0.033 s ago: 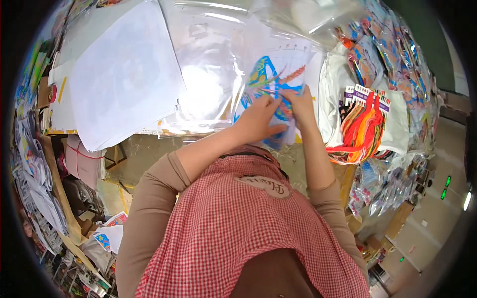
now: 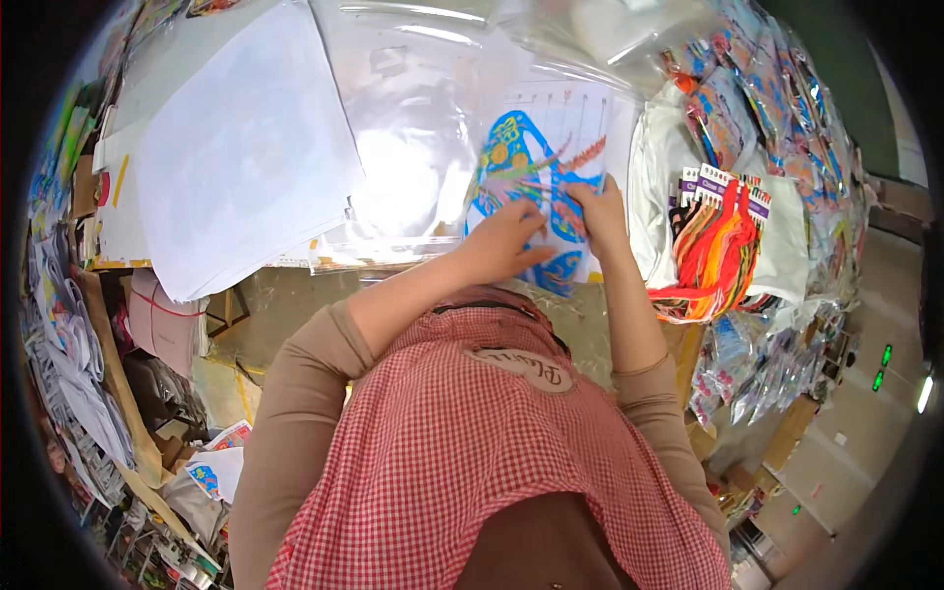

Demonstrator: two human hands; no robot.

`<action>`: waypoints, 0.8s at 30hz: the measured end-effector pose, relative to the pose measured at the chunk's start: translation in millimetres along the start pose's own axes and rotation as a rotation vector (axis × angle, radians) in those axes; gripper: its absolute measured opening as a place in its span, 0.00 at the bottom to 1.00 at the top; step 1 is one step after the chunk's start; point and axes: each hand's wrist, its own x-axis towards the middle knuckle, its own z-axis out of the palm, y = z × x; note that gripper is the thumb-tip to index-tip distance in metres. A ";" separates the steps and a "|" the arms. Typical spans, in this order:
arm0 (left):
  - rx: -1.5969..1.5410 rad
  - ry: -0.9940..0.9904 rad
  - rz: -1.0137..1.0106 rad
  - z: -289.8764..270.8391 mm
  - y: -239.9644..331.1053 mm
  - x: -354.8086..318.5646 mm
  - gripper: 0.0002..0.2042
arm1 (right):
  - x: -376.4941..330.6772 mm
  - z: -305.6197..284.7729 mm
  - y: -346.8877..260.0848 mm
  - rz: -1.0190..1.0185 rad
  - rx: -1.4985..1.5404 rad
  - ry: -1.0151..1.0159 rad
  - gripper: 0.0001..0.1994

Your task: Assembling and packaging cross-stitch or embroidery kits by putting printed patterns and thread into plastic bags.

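Note:
A white sheet printed with a blue butterfly-like picture (image 2: 508,138) lies at the table's near right, partly under my hands. My right hand (image 2: 602,214) pinches its right edge between thumb and fingers. Over the lower left of the picture is my left hand (image 2: 500,242), its thumb and fingers apart and slightly blurred. The hands cover part of the print, and its lowest part reaches the table's near edge.
Right of the sheet, a bundle of red, orange and dark thread skeins (image 2: 723,246) on cards rests on white cloth (image 2: 657,182). Plastic-wrapped packets (image 2: 787,108) pile up beyond. Large white sheets (image 2: 246,147) lie left, beside shiny clear plastic (image 2: 418,128). Papers crowd the far-left shelf (image 2: 74,344).
The printed sheet looks flatter, with the lines along its top showing more clearly. My left fingers have shifted slightly; my right hand has moved a little and stays on the edge.

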 end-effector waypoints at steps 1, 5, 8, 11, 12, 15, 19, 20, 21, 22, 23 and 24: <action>0.089 0.006 -0.004 15.4 -30.2 -19.5 0.28 | 6.7 -16.7 22.5 -0.067 0.069 -0.002 0.17; 0.693 -0.133 -0.395 -0.8 -86.6 -82.5 0.33 | 5.1 -92.0 107.2 -0.164 0.167 0.087 0.19; 0.800 -0.063 -0.355 -11.0 -146.1 -112.8 0.37 | -2.6 -121.1 155.1 -0.084 0.251 0.094 0.21; 0.759 -0.020 -0.427 -9.3 -143.9 -71.4 0.38 | -10.2 -118.9 170.6 0.249 0.400 0.214 0.29; 0.725 0.030 -0.476 -6.6 -143.6 -56.2 0.39 | -7.6 -116.5 174.4 0.254 0.400 0.222 0.29; 0.670 0.053 -0.464 -8.3 -140.7 -17.4 0.37 | 1.2 -100.0 173.1 0.216 0.335 0.304 0.24; 0.667 0.117 -0.289 -44.9 -143.8 3.0 0.14 | -0.6 -99.5 163.0 -0.003 0.309 0.316 0.24; 0.835 0.145 -0.216 -45.3 -161.5 -10.8 0.11 | -9.3 -94.8 153.7 0.001 0.297 0.288 0.24; 0.893 0.113 -0.246 -53.0 -165.2 -17.4 0.10 | -20.3 -87.4 137.8 0.001 0.284 0.260 0.24; 0.939 0.055 -0.307 -58.6 -165.3 -16.3 0.08 | -28.6 -80.8 124.6 0.026 0.278 0.253 0.22; 0.953 0.012 -0.332 -65.9 -171.2 -12.1 0.08 | -30.4 -76.1 119.6 0.024 0.279 0.192 0.21; 0.969 -0.030 -0.364 -71.9 -179.9 -10.4 0.07 | -29.6 -68.7 115.1 0.025 0.278 0.126 0.20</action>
